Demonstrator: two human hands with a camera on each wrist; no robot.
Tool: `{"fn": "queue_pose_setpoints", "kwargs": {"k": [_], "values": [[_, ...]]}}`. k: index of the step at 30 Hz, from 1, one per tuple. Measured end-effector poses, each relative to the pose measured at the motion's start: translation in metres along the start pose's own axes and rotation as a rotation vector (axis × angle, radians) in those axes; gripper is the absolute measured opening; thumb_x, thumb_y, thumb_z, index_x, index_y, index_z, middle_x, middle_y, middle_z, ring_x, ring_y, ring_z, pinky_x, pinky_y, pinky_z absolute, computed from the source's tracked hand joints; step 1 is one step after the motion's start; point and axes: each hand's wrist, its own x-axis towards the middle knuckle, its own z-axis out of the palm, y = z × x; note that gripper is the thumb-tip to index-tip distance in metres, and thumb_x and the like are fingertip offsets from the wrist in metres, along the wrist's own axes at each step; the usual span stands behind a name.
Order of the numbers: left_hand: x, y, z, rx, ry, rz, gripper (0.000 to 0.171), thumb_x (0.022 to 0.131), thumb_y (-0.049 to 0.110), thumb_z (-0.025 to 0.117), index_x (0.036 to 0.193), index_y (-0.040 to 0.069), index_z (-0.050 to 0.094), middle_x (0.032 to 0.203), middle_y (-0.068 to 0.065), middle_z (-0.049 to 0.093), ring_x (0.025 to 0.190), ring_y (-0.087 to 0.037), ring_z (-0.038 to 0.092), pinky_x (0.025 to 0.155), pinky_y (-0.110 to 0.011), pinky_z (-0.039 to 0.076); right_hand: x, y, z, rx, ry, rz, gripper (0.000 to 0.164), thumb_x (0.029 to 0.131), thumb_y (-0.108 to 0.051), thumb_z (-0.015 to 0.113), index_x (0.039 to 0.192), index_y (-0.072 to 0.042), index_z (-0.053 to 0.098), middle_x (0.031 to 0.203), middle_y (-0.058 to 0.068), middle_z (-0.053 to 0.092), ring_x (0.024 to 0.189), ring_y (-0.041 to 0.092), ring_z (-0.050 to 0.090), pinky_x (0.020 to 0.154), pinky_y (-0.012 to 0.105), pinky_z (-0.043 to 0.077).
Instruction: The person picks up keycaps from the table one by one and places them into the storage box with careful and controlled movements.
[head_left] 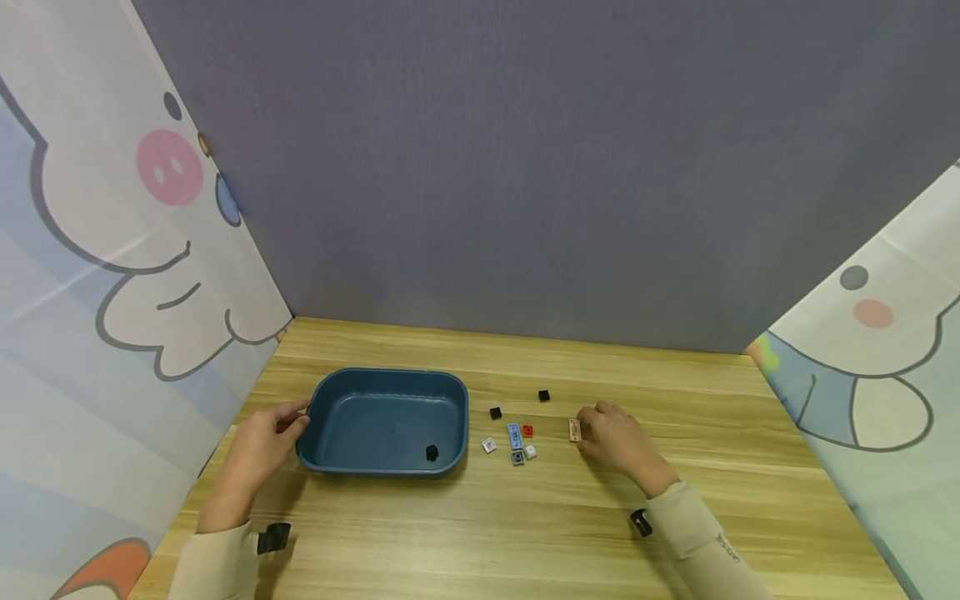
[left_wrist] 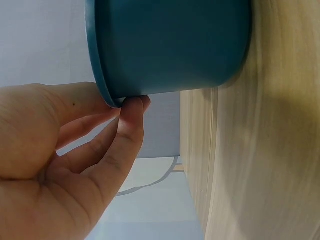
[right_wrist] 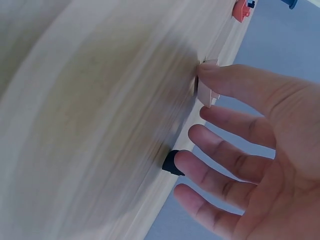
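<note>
Nearest us, two pale sleeves (head_left: 217,565) (head_left: 705,550) reach in over the wood-grained table (head_left: 465,542), a small black device (head_left: 273,537) (head_left: 641,522) at each wrist. Beyond the left cuff, we see the left hand (head_left: 258,450) pinching the left side of a blue tray (head_left: 384,473), its rim between thumb and fingers. Inside the tray, toward its near right corner, sits one black piece (head_left: 431,452).

To the right, the right hand (head_left: 618,442) has thumb and forefinger drawn in at the two ends of a long pinkish piece (head_left: 574,430), which is on the table or just above it (we cannot tell which); the other fingers are loosely bent and spread apart.

Between tray and right hand we find a loose cluster: a grey piece (head_left: 517,457) just beside a white piece (head_left: 530,451), a dark-marked white piece (head_left: 489,445) nearer the tray, then a long light-blue piece (head_left: 514,436) with a red piece (head_left: 528,431) next to it. Farther back lie two more black pieces (head_left: 496,412) (head_left: 543,395), well apart. Behind everything, we face a grey panel (head_left: 525,167), flanked by cartoon-printed sheets (head_left: 75,333) (head_left: 885,375).
</note>
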Motion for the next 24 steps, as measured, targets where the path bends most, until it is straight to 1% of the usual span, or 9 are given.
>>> {"fn": "queue_pose_setpoints", "kwargs": {"k": [5,10,14,20,24], "values": [[0.0,-0.001,0.0,0.0,-0.011,-0.003,0.031,0.096,0.004,0.063,0.124,-0.01,0.065,0.101,-0.024,0.072,0.091,-0.041,0.068,0.07,-0.049,0.054,-0.001,-0.002,0.0,0.027,0.015,0.001,0.036,0.084,-0.02,0.083,0.112,-0.004,0.07,0.096,0.006,0.061,0.085,0.025,0.06,0.07,0.046,0.052],[0.001,-0.001,-0.001,0.001,-0.021,-0.008,0.031,0.097,0.005,0.063,0.125,-0.009,0.065,0.1,-0.023,0.072,0.089,-0.04,0.068,0.067,-0.046,0.053,0.0,-0.007,-0.002,0.043,0.081,-0.024,0.038,0.083,-0.023,0.084,0.113,-0.003,0.07,0.099,0.009,0.063,0.087,0.026,0.062,0.073,0.047,0.053],[0.001,-0.001,0.0,0.001,-0.015,-0.003,0.031,0.097,0.004,0.063,0.125,-0.009,0.065,0.099,-0.023,0.072,0.088,-0.039,0.068,0.067,-0.046,0.053,0.002,-0.014,-0.005,0.059,0.116,-0.049,0.038,0.082,-0.022,0.084,0.112,-0.003,0.07,0.099,0.008,0.063,0.085,0.025,0.063,0.072,0.045,0.053],[0.001,-0.001,0.0,0.01,0.002,0.007,0.031,0.095,0.002,0.064,0.124,-0.009,0.066,0.098,-0.022,0.072,0.088,-0.04,0.069,0.068,-0.047,0.053,0.009,-0.029,-0.012,0.091,0.133,-0.094,0.039,0.082,-0.02,0.085,0.114,-0.003,0.07,0.102,0.01,0.065,0.085,0.024,0.064,0.073,0.042,0.054],[0.001,0.0,0.0,0.012,0.004,0.012,0.03,0.096,0.003,0.064,0.123,-0.009,0.066,0.097,-0.022,0.072,0.087,-0.04,0.069,0.068,-0.048,0.053,0.016,-0.041,-0.017,0.148,0.119,-0.111,0.041,0.085,-0.021,0.083,0.119,-0.002,0.069,0.106,0.012,0.065,0.091,0.025,0.064,0.08,0.044,0.053]]}}
